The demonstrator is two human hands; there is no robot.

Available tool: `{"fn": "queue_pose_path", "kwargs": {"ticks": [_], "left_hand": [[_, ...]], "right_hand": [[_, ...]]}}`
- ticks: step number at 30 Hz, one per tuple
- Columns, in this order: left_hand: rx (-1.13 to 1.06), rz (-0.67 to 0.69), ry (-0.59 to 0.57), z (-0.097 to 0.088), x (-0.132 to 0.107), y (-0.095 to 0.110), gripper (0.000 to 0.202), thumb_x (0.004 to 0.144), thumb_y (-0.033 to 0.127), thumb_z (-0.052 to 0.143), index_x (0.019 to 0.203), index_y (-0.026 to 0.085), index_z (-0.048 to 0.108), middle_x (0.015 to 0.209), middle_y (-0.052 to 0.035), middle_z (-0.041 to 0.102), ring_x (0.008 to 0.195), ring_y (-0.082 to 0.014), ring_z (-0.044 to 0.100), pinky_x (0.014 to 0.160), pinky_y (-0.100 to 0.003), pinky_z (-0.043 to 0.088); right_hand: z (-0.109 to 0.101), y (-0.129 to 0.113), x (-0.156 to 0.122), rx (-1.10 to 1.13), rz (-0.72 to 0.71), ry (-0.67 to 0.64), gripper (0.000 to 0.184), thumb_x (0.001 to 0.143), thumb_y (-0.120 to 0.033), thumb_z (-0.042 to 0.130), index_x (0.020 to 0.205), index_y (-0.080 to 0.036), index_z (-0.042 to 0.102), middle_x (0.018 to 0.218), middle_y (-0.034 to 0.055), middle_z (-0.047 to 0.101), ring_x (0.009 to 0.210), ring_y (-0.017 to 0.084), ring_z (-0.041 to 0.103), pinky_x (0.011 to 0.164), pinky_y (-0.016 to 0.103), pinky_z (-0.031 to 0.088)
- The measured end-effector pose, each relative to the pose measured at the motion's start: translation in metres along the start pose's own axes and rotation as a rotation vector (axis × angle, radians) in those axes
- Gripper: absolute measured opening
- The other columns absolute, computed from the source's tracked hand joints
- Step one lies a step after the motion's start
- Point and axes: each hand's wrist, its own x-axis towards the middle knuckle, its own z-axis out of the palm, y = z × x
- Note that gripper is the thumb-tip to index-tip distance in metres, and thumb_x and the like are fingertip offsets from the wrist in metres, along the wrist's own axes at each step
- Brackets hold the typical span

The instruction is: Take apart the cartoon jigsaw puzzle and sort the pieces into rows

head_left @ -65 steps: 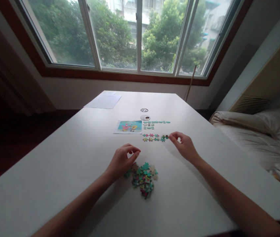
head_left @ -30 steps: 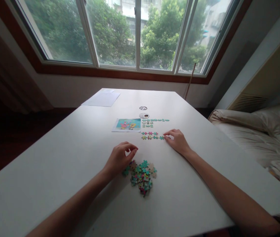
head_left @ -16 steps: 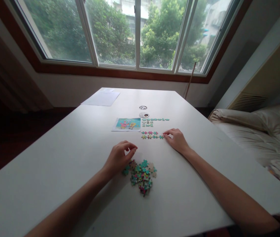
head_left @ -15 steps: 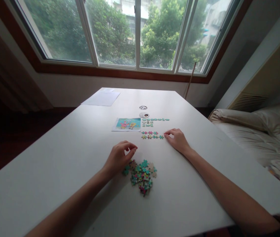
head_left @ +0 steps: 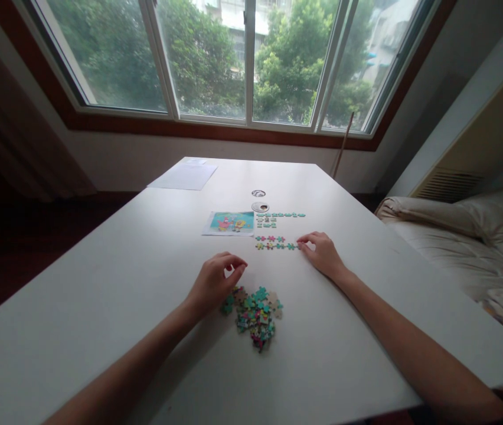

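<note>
My right hand (head_left: 321, 251) is at the right end of the nearest row of jigsaw puzzle pieces (head_left: 281, 246). Its thumb and fingertips are closed on a small puzzle piece (head_left: 299, 246), mostly covered by them. Just beyond the loose pile of puzzle pieces (head_left: 258, 319), my left hand (head_left: 216, 280) hovers with thumb and forefinger pinched. Whatever is between those fingertips, if anything, is too small to make out. The pile mixes teal, pink, yellow and plain tan-backed pieces.
A colourful cartoon picture sheet (head_left: 229, 223) lies left of more short rows of pieces (head_left: 280, 215). Two round discs (head_left: 260, 207) are behind them. Paper sheets (head_left: 183, 176) rest at the white table's (head_left: 101, 283) far left corner. A pale sofa (head_left: 437, 236) stands on the right.
My right hand has shifted slightly right, and a piece now shows at its fingertips by the row's end. My left hand keeps its pinch in place. The view has moved very slightly.
</note>
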Motion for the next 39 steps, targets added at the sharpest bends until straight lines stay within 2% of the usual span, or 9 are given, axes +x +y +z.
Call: {"fn": "queue_pose_path", "kwargs": {"ticks": [3,7,13,16,24,28,33,36,39], "left_hand": [[0.013,0.003,-0.001,0.0,0.0,0.0,0.015,0.078,0.024,0.05,0.078,0.018,0.064,0.073,-0.0019,0.06,0.065,-0.0128,0.054,0.057,-0.022,0.042],[0.024,0.007,0.004,0.0,0.0,0.001,0.016,0.078,0.024,0.05,0.077,0.018,0.064,0.072,-0.002,0.06,0.065,-0.013,0.054,0.057,-0.022,0.042],[0.015,0.02,-0.002,0.001,-0.001,0.004,0.016,0.078,0.023,0.05,0.077,0.017,0.064,0.073,-0.0028,0.06,0.067,-0.0139,0.054,0.06,-0.024,0.042],[-0.011,0.031,-0.019,0.001,-0.002,0.008,0.015,0.078,0.023,0.051,0.077,0.017,0.065,0.073,-0.0028,0.06,0.068,-0.0142,0.054,0.062,-0.024,0.042],[-0.24,0.053,-0.212,0.003,-0.01,0.031,0.02,0.08,0.03,0.051,0.077,0.017,0.066,0.073,-0.0029,0.062,0.068,-0.013,0.055,0.063,-0.022,0.041],[-0.297,-0.009,-0.208,0.006,-0.01,0.034,0.023,0.079,0.033,0.051,0.074,0.015,0.066,0.071,-0.0028,0.062,0.065,-0.0126,0.054,0.059,-0.022,0.041],[-0.335,-0.074,-0.204,0.007,-0.007,0.033,0.023,0.077,0.033,0.053,0.071,0.015,0.065,0.063,-0.0007,0.062,0.057,-0.011,0.051,0.052,-0.02,0.039],[-0.313,-0.092,-0.165,0.005,-0.006,0.031,0.021,0.076,0.031,0.054,0.07,0.015,0.065,0.063,-0.0004,0.062,0.057,-0.0107,0.051,0.053,-0.02,0.039],[-0.242,-0.073,-0.091,0.003,-0.006,0.029,0.018,0.076,0.029,0.054,0.07,0.016,0.064,0.064,-0.0005,0.062,0.06,-0.0115,0.052,0.057,-0.021,0.039]], "right_hand": [[-0.011,-0.029,-0.009,0.094,-0.118,-0.068,0.014,0.08,-0.028,0.052,0.08,-0.019,0.063,0.082,0.0053,0.063,0.082,0.018,0.053,0.078,0.032,0.038],[-0.021,-0.068,-0.025,0.24,-0.396,-0.393,0.019,0.075,-0.035,0.06,0.087,-0.02,0.063,0.086,0.0052,0.062,0.082,0.016,0.054,0.077,0.029,0.04],[-0.016,-0.078,-0.032,0.319,-0.404,-0.469,0.013,0.071,-0.029,0.064,0.079,-0.018,0.063,0.078,0.0041,0.06,0.077,0.014,0.054,0.07,0.026,0.043],[-0.016,-0.076,-0.031,0.396,-0.406,-0.42,0.008,0.074,-0.026,0.062,0.077,-0.018,0.062,0.076,0.0031,0.06,0.074,0.013,0.054,0.068,0.025,0.043],[-0.018,-0.08,-0.031,0.337,-0.555,-0.085,0.008,0.08,-0.022,0.055,0.08,-0.02,0.062,0.075,0.002,0.063,0.074,0.013,0.052,0.073,0.028,0.04],[-0.015,-0.079,-0.034,0.268,-0.607,-0.012,0.006,0.08,-0.022,0.055,0.08,-0.02,0.061,0.075,0.002,0.063,0.074,0.014,0.052,0.072,0.029,0.039],[-0.015,-0.078,-0.034,0.196,-0.676,-0.012,0.009,0.08,-0.023,0.054,0.085,-0.022,0.062,0.08,0.0023,0.063,0.077,0.014,0.052,0.072,0.029,0.039],[-0.016,-0.079,-0.032,0.234,-0.6,-0.01,0.016,0.077,-0.03,0.059,0.091,-0.022,0.061,0.084,0.0036,0.063,0.081,0.015,0.053,0.076,0.031,0.039],[-0.014,-0.08,-0.031,0.348,-0.388,-0.038,0.019,0.075,-0.034,0.06,0.086,-0.019,0.061,0.081,0.0042,0.063,0.078,0.015,0.054,0.074,0.03,0.041]]}}
